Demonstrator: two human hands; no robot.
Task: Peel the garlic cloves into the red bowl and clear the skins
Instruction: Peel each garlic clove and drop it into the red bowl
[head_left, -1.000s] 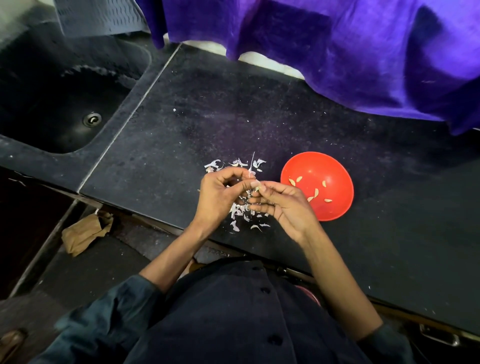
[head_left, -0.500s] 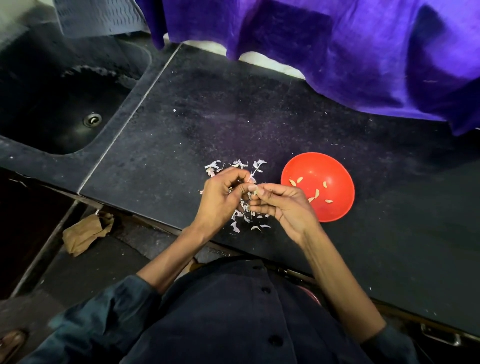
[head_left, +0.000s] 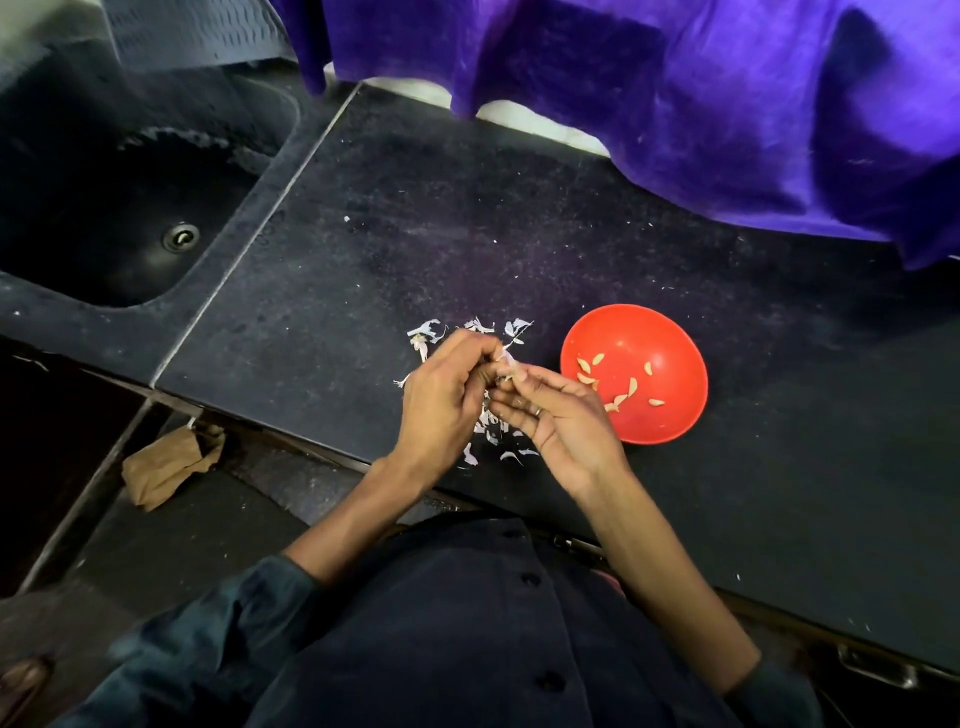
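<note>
A small pale garlic clove (head_left: 508, 367), partly wrapped in papery skin, is pinched between the fingertips of both hands just above the near edge of the dark speckled stone tabletop (head_left: 519, 234). The left hand (head_left: 441, 400) curls its fingers and thumb round the clove from the left, and the right hand (head_left: 558, 418) meets it from the right with thumb and forefinger closed on the same piece, its other fingers loosely bent beneath. Under and around the hands lies a scatter of white garlic skins (head_left: 485, 431), some beyond the knuckles toward the middle of the tabletop and some close to the near edge. Just beside the right hand, on its right, sits the round red plastic bowl (head_left: 670, 415), resting on the tabletop near the near edge and holding several peeled cloves (head_left: 618, 397) spread across its bottom. At the far edge a purple velvet cloth (head_left: 675, 104) hangs over the tabletop. Past the left edge is a dark sunken sink (head_left: 104, 208) with a round metal drain (head_left: 181, 238). Below the near left corner, on the floor, lies a crumpled brown paper bag (head_left: 166, 465).
</note>
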